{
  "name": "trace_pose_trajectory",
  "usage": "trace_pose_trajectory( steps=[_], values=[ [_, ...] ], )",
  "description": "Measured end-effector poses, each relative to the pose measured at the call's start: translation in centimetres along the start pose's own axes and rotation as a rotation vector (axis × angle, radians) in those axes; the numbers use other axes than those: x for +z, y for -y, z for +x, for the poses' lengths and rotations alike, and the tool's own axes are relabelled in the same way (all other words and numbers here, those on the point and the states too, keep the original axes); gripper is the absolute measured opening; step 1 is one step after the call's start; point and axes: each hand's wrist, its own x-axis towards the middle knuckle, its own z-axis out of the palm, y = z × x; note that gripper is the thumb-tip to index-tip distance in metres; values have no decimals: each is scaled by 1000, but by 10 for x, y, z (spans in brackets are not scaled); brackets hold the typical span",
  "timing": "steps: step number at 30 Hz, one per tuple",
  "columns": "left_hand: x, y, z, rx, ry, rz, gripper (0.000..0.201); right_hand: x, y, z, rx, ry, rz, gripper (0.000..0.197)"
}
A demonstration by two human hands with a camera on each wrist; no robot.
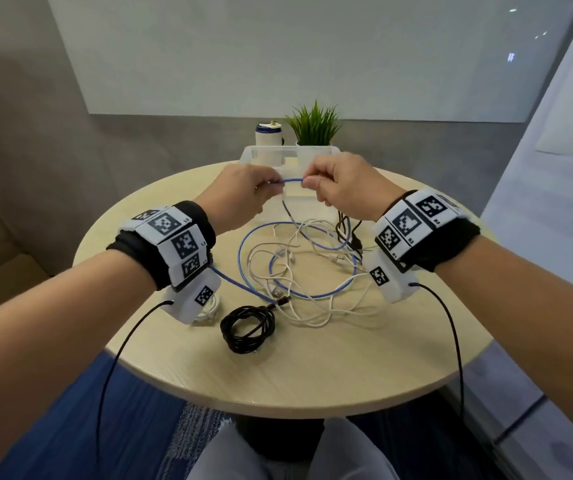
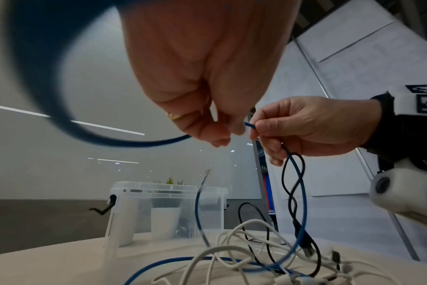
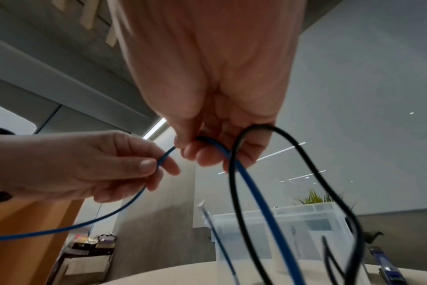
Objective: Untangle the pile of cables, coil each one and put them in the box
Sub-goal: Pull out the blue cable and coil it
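Here both hands pinch the blue cable (image 1: pixel 287 181) above the tabletop (image 1: pixel 312 368): left hand (image 1: pixel 243 195) and right hand (image 1: pixel 342 187) fingers clamped on it, fingertips hidden in head view. A black cable (image 3: pixel 234 173) loops over the right fingers. Box (image 1: pixel 261 154) partly hidden behind hands; tangle (image 1: pixel 306 271) below.

Office meeting nook. Evidence: small round wood-laminate bench (image 1: pixel 312 375); frosted glass partition (image 1: pixel 209 57) above grey wall panel; glass wall (image 1: pixel 555 150) at right with aluminium framing; blue patterned carpet (image 1: pixel 53 427); potted artificial plant (image 1: pixel 314 124); linear ceiling lights (image 2: pixel 105 127) reflected in glass.
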Motion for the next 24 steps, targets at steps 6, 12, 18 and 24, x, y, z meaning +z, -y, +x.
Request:
trace_pose_trajectory(
  steps=[6,12,18,24],
  values=[
    [-4,19,5,-246,-201,-291,19,8,-24,-15,142,199,-138,6],
    [-9,19,6,-299,-374,-588,24,14,-36,-19,249,280,-117,8],
    [0,22,0,-392,-212,-622,18,4,-36,-5,346,-86,303,24],
    [9,38,-14,-439,93,-290,17,-15,-35,-1,171,-484,421,15]
  ],
)
